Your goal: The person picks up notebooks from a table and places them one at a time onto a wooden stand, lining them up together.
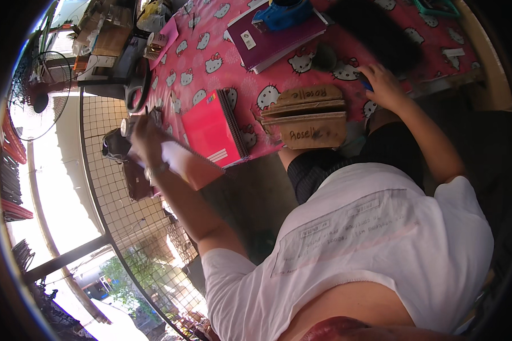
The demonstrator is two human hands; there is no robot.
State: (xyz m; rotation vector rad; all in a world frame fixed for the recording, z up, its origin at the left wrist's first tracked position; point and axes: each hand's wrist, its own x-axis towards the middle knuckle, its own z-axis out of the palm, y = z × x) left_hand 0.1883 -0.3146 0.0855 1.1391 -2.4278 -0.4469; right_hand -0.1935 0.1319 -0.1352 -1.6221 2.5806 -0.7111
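Nearest the lens, the head view shows the person's white shirt (352,227), with dark shorts (347,173) beyond it. On the pink patterned tablecloth (196,71) stands a brown slotted holder (313,128) at the table's near edge; what its slots contain is too unclear to tell. A cup (155,44) sits at the far left; its contents cannot be made out. The left hand (146,142) is blurred, its fingers bent at the upper-left end of a pale and orange notebook (193,167); whether it grips it cannot be told. That notebook lies beside a red spiral notebook (213,131), its long axis slanting from the hand down to the right, toward the person. The right hand (383,86) rests partly open, fingers spread, against a small blue thing (366,83); its grip and the thing's axis are unclear.
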